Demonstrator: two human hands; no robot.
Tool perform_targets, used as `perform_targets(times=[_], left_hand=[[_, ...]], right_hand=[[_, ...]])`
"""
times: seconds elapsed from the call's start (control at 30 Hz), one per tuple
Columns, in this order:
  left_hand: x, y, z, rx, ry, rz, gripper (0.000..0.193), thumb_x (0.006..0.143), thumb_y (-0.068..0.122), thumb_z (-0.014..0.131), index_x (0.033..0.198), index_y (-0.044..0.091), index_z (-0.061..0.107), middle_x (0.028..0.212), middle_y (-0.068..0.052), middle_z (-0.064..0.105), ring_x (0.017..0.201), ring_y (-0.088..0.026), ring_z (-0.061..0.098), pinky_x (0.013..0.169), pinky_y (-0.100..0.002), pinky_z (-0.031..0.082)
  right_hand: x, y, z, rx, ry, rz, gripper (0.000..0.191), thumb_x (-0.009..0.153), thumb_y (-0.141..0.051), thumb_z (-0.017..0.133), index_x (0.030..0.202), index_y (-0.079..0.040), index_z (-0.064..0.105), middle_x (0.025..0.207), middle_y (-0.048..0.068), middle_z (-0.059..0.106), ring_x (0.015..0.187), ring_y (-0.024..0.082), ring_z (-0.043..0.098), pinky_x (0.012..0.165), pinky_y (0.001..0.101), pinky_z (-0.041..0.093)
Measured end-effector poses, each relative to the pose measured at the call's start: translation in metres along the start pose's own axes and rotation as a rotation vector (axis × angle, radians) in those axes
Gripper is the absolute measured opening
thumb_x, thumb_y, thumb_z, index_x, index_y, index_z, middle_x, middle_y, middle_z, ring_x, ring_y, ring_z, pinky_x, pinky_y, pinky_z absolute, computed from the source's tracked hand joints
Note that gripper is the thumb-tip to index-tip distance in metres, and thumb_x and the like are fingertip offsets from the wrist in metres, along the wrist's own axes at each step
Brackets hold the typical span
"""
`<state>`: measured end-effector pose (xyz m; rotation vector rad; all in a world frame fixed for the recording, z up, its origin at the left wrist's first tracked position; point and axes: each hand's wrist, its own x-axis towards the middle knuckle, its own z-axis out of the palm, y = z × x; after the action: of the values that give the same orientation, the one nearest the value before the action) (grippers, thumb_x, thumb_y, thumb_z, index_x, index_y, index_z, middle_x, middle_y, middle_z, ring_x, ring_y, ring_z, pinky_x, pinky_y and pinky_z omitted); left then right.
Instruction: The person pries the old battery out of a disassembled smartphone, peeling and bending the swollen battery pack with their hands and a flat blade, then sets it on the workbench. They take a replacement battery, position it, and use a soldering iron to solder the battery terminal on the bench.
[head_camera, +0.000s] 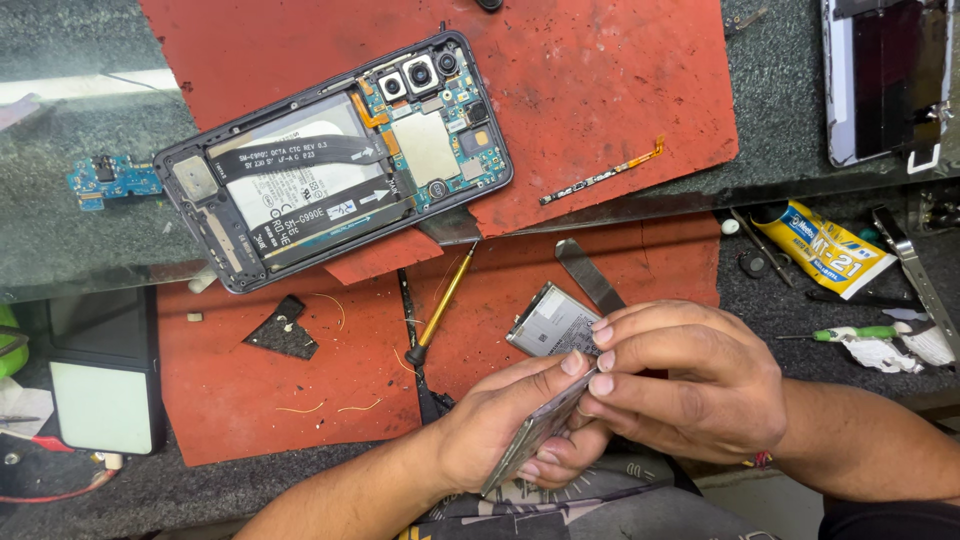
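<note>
Red work mats (600, 90) cover a dark bench, and low over the nearer mat both hands meet around a flat silver phone battery (548, 325). It sits tilted on edge near the bottom middle of the view, its upper face bare above the knuckles, its lower edge running down toward the wrist. The left hand (500, 425) comes up from below with palm cupped under the battery and fingers closed along its edge. The right hand (690, 385) reaches in from the right, fingertips (600, 335) pinched tight on the battery's upper corner, touching the left thumb.

Just beyond the hands lie a flat metal pry blade (590, 275) and a yellow-handled screwdriver (443, 305), both on the mat and clear of the fingers. Farther up, an opened phone (335, 160) rests face down with its back off, circuit board and cameras exposed. A thin orange flex strip (605, 175) lies to its right, a small blue circuit board (112, 180) to its left. A yellow glue tube (825, 248) and a green-handled screwdriver (850, 333) lie at the right, well apart from the hands.
</note>
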<state>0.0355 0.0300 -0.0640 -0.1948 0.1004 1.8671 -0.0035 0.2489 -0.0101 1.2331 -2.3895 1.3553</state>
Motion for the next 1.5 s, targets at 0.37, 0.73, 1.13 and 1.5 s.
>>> perform_targets(times=[0.37, 0.73, 1.13, 1.5], left_hand=[[0.002, 0.004, -0.009, -0.124, -0.066, -0.1, 0.05, 0.118, 0.05, 0.032, 0.11, 0.006, 0.052, 0.07, -0.002, 0.042, 0.054, -0.008, 0.036, 0.048, -0.022, 0.029], [0.004, 0.001, -0.017, -0.222, -0.17, -0.208, 0.06, 0.119, 0.054, 0.027, 0.094, 0.006, 0.051, 0.068, 0.0, 0.041, 0.054, -0.007, 0.036, 0.047, -0.021, 0.03], [0.002, 0.004, -0.008, -0.127, -0.167, -0.194, 0.056, 0.12, 0.053, 0.032, 0.096, 0.005, 0.048, 0.068, 0.0, 0.039, 0.055, -0.005, 0.033, 0.045, -0.019, 0.025], [0.002, 0.006, -0.004, -0.138, -0.143, -0.211, 0.05, 0.119, 0.052, 0.031, 0.105, 0.008, 0.048, 0.069, 0.001, 0.038, 0.053, -0.004, 0.032, 0.044, -0.019, 0.024]], right_hand=[[0.002, 0.002, 0.003, -0.005, 0.039, 0.011, 0.03, 0.084, -0.007, 0.086, 0.108, -0.004, 0.068, 0.105, 0.01, 0.07, 0.099, 0.027, 0.074, 0.083, 0.0357, 0.064], [0.007, 0.009, -0.003, 0.085, -0.037, -0.065, 0.028, 0.087, -0.009, 0.084, 0.108, -0.003, 0.068, 0.104, 0.011, 0.071, 0.094, 0.026, 0.076, 0.083, 0.0364, 0.067], [0.01, 0.017, -0.009, 0.103, -0.105, -0.184, 0.028, 0.089, -0.012, 0.085, 0.109, -0.002, 0.068, 0.106, 0.01, 0.072, 0.097, 0.024, 0.076, 0.085, 0.037, 0.067], [0.009, 0.018, -0.008, 0.118, -0.078, -0.161, 0.026, 0.088, -0.011, 0.088, 0.105, -0.004, 0.069, 0.103, 0.008, 0.073, 0.095, 0.023, 0.077, 0.083, 0.0355, 0.067]])
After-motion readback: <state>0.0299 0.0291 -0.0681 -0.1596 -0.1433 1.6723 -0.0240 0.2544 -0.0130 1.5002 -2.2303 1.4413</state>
